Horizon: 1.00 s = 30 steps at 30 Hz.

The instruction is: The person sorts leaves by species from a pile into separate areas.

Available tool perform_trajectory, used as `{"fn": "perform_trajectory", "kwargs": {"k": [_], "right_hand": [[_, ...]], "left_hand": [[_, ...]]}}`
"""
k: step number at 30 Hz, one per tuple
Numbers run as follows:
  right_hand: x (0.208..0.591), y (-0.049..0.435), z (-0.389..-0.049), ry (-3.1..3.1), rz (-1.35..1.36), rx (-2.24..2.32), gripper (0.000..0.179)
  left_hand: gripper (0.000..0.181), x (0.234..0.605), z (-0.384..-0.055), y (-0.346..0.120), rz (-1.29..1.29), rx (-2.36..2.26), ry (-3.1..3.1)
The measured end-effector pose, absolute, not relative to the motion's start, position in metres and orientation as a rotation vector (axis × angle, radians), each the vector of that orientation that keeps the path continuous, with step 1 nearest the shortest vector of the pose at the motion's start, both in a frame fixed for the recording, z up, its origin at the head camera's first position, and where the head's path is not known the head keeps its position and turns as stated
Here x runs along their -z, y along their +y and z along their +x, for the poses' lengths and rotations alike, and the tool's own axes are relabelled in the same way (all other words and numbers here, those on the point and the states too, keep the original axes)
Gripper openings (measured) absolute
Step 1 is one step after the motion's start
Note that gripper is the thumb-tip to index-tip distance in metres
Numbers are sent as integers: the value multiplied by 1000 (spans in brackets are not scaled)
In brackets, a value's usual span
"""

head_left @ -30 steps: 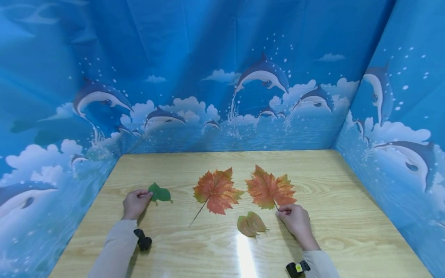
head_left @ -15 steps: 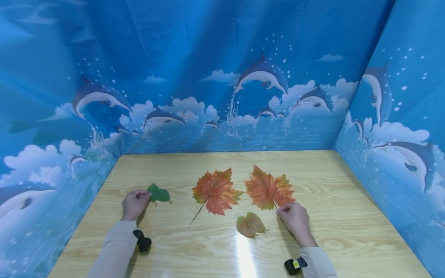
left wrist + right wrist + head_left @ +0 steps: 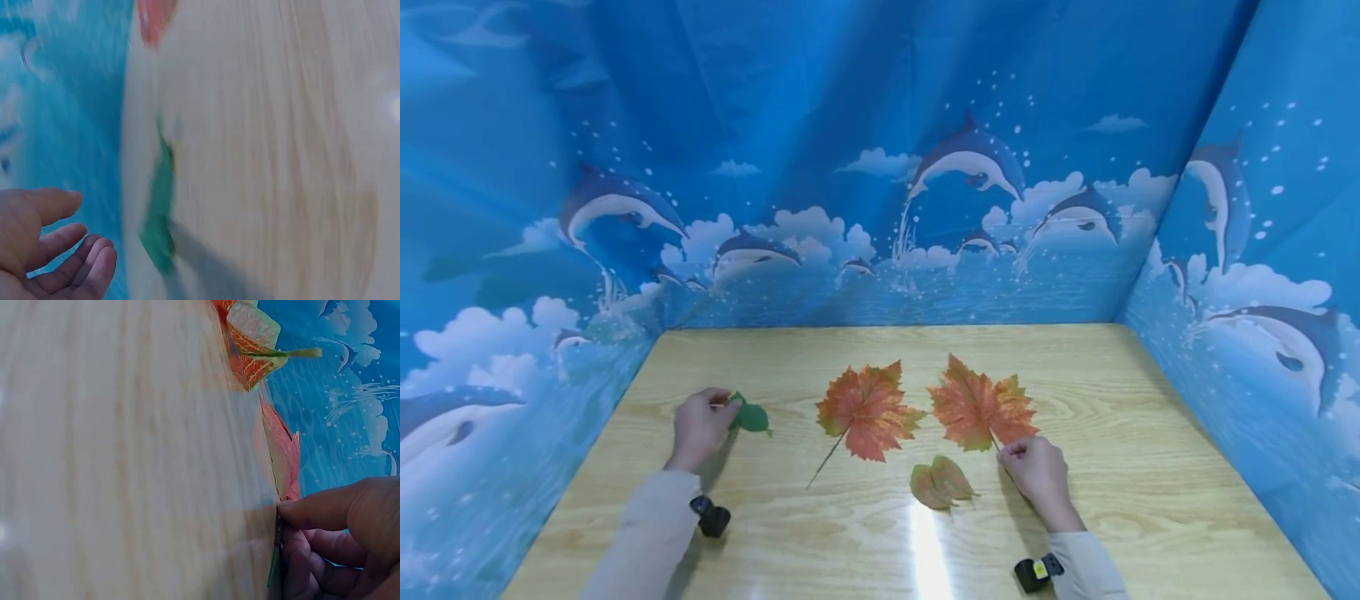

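Observation:
My left hand (image 3: 700, 429) is just over a small green two-lobed leaf (image 3: 754, 418) at the table's left side. In the left wrist view its thumb and fingers are spread apart, with the green leaf (image 3: 160, 203) lying clear of them. My right hand (image 3: 1041, 479) pinches the stem of an orange-red maple leaf (image 3: 981, 410) between thumb and fingers. That dark green stem (image 3: 274, 553) shows below the thumb in the right wrist view. Another orange-red maple leaf (image 3: 867, 414) lies left of it, its stem toward the near left.
A small brownish-green leaf (image 3: 951, 481) lies between the hands, nearer the front. All rest on a light wood table (image 3: 820, 550). A blue dolphin-print backdrop (image 3: 850, 125) rises behind the table and at both sides.
My left hand has lifted a little off the green leaf and shifted slightly right, letting go of its edge. The right hand and the other leaves have stayed put.

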State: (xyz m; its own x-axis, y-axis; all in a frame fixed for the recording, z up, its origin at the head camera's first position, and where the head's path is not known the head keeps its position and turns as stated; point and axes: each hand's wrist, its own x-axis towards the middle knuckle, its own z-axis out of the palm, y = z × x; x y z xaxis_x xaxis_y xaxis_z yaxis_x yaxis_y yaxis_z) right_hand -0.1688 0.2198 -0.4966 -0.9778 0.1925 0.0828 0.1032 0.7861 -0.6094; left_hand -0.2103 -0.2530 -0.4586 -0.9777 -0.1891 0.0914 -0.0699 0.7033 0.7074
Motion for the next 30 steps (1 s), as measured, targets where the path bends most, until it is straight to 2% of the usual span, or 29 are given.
{"fn": "perform_trajectory", "kwargs": {"k": [5,14,23,30], "right_hand": [[497,220,-169,-2828,-236,-944,10],[498,220,-169,-2821,-235,-934,10],[498,220,-168,-2818,-245,-948,10],[498,220,-168,-2816,-246,-965,11]], "left_hand": [[31,456,-203,-215,82,1206,-2753],[19,475,-181,-158,-65,1319,-2834],[10,494,-174,-138,-133,1243,-2886],[8,495,-177,-136,-144,1139,-2879]]}}
